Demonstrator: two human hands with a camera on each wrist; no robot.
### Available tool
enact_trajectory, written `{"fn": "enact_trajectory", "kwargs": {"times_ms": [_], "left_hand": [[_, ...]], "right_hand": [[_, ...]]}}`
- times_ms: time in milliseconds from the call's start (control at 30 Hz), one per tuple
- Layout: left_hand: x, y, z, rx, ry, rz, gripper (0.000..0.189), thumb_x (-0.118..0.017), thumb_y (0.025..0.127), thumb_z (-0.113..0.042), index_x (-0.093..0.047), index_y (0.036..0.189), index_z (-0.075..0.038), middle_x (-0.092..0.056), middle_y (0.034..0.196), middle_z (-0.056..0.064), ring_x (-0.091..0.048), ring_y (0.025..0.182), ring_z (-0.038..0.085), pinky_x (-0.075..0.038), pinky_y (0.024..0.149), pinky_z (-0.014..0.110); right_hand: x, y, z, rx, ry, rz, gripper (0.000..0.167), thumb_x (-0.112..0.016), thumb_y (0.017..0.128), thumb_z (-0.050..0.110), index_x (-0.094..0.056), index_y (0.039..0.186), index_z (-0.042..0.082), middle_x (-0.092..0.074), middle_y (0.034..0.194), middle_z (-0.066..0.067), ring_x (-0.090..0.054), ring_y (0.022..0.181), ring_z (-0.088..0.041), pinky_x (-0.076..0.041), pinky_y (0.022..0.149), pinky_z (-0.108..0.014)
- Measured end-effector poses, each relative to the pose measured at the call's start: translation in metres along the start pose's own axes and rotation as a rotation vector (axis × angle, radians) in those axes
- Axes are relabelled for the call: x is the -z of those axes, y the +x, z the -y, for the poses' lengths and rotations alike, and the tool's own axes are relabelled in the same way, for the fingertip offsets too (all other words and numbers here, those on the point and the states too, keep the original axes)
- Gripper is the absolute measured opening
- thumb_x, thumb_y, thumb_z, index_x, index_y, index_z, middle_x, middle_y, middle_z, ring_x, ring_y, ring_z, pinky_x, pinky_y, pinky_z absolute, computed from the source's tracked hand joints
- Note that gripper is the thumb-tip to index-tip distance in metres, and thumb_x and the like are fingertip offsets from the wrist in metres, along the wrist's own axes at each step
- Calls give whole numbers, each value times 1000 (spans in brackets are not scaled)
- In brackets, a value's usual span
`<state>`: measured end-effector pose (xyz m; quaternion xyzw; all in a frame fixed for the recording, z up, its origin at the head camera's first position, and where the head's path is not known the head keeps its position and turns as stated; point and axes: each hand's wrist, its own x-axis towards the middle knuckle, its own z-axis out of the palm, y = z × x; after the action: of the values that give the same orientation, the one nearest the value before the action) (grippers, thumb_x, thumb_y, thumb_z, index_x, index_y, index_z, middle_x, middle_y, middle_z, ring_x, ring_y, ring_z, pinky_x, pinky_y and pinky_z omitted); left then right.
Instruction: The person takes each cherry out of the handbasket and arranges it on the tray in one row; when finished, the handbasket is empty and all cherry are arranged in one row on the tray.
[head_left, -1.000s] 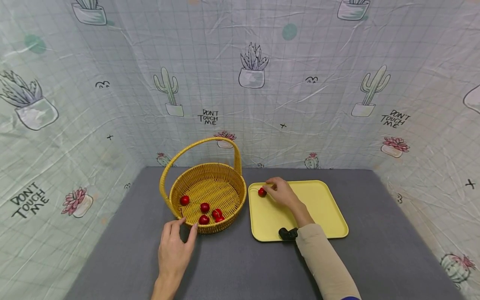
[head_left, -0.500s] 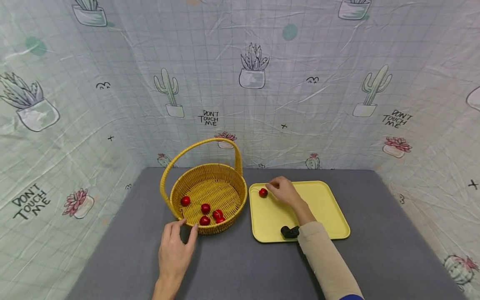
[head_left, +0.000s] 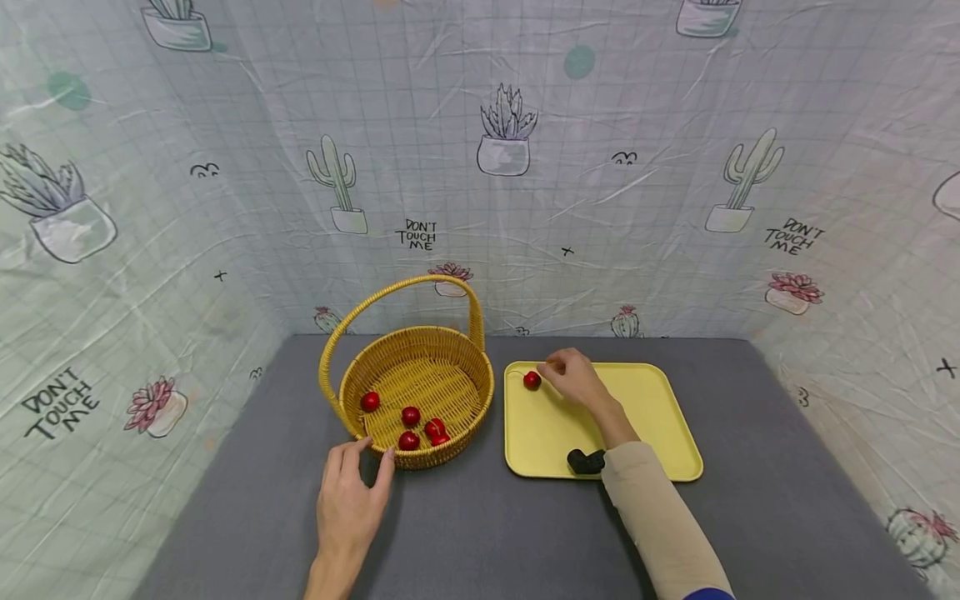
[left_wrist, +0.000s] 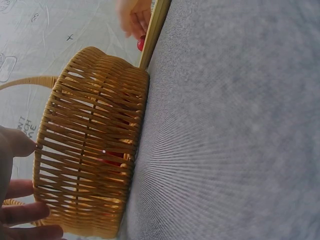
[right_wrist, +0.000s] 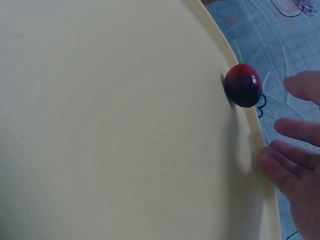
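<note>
My left hand (head_left: 347,504) rests at the near left rim of a yellow wicker basket (head_left: 461,446), its thumb and fingers spread apart along the edge. Several red cherries (head_left: 410,415) lie inside the basket. Beside it stands a yellow tray (head_left: 536,433). My right hand (head_left: 576,379) is over the tray's back left part, close to a single red cherry (head_left: 532,380) with a thin stem. In the right wrist view a gap shows between that cherry (right_wrist: 243,85) and the loosely bent fingers (right_wrist: 295,131); the lower fingers are right at the tray's rim.
The basket's tall arched handle (head_left: 405,283) rises above its bowl. A black curved object (head_left: 585,462) shows at the tray's front edge, beside the right sleeve (head_left: 660,508). A grey cloth (head_left: 465,533) covers the table, and a cactus-printed sheet (head_left: 555,200) hangs behind.
The right fingers have come away from the cherry. The tray, with the cherry on it, has shifted slightly right and back along with the right hand. The left hand stays at the basket.
</note>
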<state>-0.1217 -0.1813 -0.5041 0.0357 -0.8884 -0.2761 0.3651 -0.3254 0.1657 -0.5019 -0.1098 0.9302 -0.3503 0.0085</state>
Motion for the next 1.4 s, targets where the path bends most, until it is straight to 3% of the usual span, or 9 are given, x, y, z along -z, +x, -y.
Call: {"fn": "enact_trajectory", "kwargs": {"times_ms": [267, 667, 933, 1233, 1400], "left_hand": [[0, 0, 1, 4, -1, 0, 37, -81, 85, -24, -71, 109, 1, -63, 103, 15, -64, 91, 31, -58, 72, 48], [1, 2, 1, -11, 0, -5, 37, -81, 85, -24, -71, 110, 2, -64, 103, 16, -64, 93, 32, -58, 72, 48], [2, 1, 0, -20, -3, -9, 37, -82, 84, -22, -71, 109, 2, -64, 103, 16, -65, 93, 32, -58, 72, 47], [2, 0, 0, -7, -4, 3, 37, -80, 85, -24, -71, 111, 2, -64, 105, 15, -65, 94, 32, -58, 73, 48], [3, 0, -1, 3, -6, 5, 37, -80, 85, -24, -71, 111, 1, -64, 105, 15, -65, 94, 32, -58, 73, 48]], "right_hand": [[9, 2, 18, 58, 35, -41, 53, -64, 96, 39, -59, 133, 1, -55, 131, -18, -60, 116, -35, -51, 99, -50], [15, -5, 86, 242, 58, -67, 47, -68, 94, 32, -59, 134, 8, -56, 130, -17, -61, 113, -33, -53, 97, -48], [-10, -3, 119, 371, 77, -24, 46, -68, 95, 27, -58, 133, 4, -58, 125, -19, -61, 110, -32, -54, 95, -47], [-41, 2, 147, 415, 70, 93, 46, -69, 94, 29, -59, 135, 12, -59, 124, -7, -59, 111, -27, -53, 94, -41], [-59, 5, 154, 444, 63, 173, 47, -69, 94, 27, -57, 136, 9, -58, 129, -9, -61, 117, -32, -53, 96, -42]]}}
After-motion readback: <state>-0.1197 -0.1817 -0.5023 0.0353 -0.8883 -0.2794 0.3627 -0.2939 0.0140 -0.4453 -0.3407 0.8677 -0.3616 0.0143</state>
